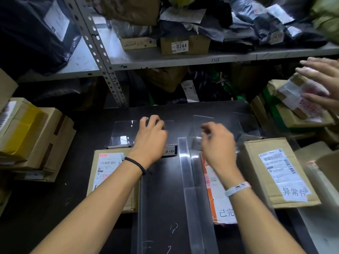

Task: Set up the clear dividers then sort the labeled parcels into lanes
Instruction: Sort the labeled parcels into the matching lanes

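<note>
A long clear divider [190, 180] is laid on the dark table [88, 132], running from near to far between the two forearms. Three labelled parcels are set side by side across the table: a brown box [108, 173] partly covered by the left forearm, a flat parcel [216, 204] with an orange-edged label just right of the divider, and a second brown box [275, 173] further right. Past the boxes, the left hand [150, 138] is seen knuckles up, its fingers curled over the top edge of a clear stand [122, 132]. The right hand [218, 145] is blurred, its fingers bent at a second clear stand [201, 121]; whether anything is gripped cannot be told. At the far right, another person's hand [324, 79] is spread flat over a taped parcel [297, 94]. Behind, a metal shelf [183, 59] is piled with bags and cartons.
</note>
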`<control>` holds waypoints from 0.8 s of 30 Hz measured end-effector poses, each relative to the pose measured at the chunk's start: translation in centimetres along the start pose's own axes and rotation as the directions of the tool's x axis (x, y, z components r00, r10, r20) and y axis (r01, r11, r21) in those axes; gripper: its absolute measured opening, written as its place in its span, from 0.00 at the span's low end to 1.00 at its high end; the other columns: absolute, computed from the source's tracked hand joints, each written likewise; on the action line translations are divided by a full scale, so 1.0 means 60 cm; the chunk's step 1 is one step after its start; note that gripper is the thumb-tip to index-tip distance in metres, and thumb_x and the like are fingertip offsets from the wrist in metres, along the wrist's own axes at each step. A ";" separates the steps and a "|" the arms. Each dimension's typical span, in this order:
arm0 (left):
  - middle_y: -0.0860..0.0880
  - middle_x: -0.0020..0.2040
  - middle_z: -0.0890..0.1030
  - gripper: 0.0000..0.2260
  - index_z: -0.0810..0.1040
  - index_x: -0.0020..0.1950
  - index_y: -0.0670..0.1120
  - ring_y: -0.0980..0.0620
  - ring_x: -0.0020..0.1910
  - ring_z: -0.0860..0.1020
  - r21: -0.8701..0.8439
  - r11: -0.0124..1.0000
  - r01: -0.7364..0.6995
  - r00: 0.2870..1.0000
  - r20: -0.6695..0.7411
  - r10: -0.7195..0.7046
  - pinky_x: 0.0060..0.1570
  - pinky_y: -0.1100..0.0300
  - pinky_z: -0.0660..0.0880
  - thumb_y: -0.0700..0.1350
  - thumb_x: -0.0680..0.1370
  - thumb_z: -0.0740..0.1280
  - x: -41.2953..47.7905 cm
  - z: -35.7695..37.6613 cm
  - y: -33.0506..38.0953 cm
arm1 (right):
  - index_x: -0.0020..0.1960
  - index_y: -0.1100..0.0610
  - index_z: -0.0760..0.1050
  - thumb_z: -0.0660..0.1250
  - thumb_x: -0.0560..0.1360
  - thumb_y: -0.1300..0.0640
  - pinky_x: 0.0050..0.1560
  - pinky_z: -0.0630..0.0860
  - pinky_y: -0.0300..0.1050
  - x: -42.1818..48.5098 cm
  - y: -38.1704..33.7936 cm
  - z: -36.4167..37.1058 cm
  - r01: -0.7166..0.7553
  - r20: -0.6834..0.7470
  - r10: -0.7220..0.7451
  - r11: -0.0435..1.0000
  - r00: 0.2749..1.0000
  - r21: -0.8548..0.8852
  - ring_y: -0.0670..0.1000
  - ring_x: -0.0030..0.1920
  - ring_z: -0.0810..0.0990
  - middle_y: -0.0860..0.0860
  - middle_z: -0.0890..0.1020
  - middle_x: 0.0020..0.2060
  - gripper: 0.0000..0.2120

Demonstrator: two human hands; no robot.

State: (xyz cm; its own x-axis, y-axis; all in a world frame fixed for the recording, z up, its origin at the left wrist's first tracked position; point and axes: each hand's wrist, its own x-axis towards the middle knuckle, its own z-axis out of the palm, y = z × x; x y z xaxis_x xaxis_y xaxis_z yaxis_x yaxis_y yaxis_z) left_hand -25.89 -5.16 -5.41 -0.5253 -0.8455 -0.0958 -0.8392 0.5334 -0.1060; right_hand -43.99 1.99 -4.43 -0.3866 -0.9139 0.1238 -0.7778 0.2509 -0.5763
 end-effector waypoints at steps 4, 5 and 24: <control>0.55 0.62 0.78 0.15 0.80 0.64 0.54 0.49 0.66 0.66 -0.241 0.968 -0.065 0.982 -0.189 0.018 0.62 0.52 0.58 0.55 0.80 0.65 0.048 -0.046 0.062 | 0.64 0.57 0.78 0.68 0.78 0.55 0.56 0.78 0.52 0.055 0.093 -0.024 -0.369 0.156 0.374 0.927 0.914 -0.063 0.61 0.56 0.83 0.58 0.84 0.56 0.16; 0.55 0.62 0.78 0.15 0.80 0.65 0.53 0.50 0.66 0.67 -0.273 0.958 -0.083 0.983 -0.181 0.034 0.63 0.52 0.59 0.54 0.80 0.65 0.063 -0.054 0.082 | 0.64 0.57 0.77 0.68 0.77 0.55 0.55 0.78 0.51 0.061 0.106 -0.023 -0.402 0.179 0.408 0.913 0.895 -0.070 0.61 0.53 0.84 0.59 0.85 0.54 0.16; 0.51 0.46 0.81 0.14 0.64 0.34 0.51 0.48 0.56 0.75 0.127 0.983 -0.135 0.983 0.138 0.117 0.64 0.48 0.61 0.48 0.79 0.63 0.165 -0.031 0.239 | 0.58 0.56 0.81 0.65 0.76 0.57 0.56 0.79 0.51 0.088 0.108 -0.024 -0.511 0.381 0.447 0.856 0.809 0.081 0.59 0.57 0.81 0.56 0.84 0.57 0.12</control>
State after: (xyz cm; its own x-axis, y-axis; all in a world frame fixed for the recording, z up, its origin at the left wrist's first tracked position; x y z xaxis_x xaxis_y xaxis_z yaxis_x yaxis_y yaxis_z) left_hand -43.40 -5.93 -6.05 -0.5954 -0.7656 -0.2436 -0.7358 0.6414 -0.2174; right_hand -51.78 -0.74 -6.35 -0.4718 -0.7486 -0.4658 -0.4279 0.6563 -0.6215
